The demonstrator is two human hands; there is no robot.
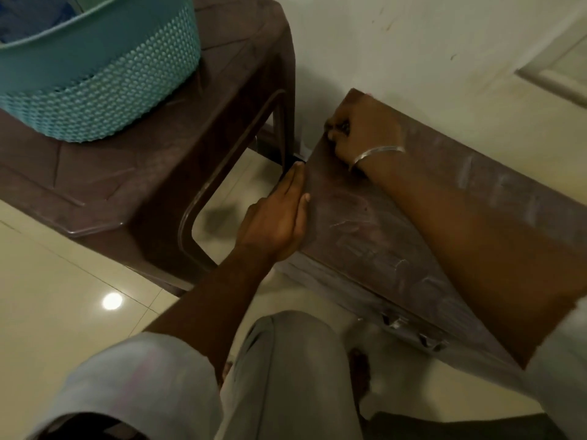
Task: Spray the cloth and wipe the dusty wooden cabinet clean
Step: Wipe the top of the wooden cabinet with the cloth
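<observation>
Wood: one cabinet (365,236), two hands (279,217) (365,131)

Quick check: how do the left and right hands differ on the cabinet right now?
The left hand lies with fingers straight along the left edge of the cabinet; the right hand is curled at its far corner. The right wrist wears a silver bangle; the left wrist is bare. Both touch the dusty cabinet top. Whether the right hand holds anything is unclear.

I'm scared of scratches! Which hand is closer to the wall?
Right. The right hand sits on the cabinet at its back corner, beside the wall. The left hand lies flat along the cabinet's side edge, farther out.
</observation>
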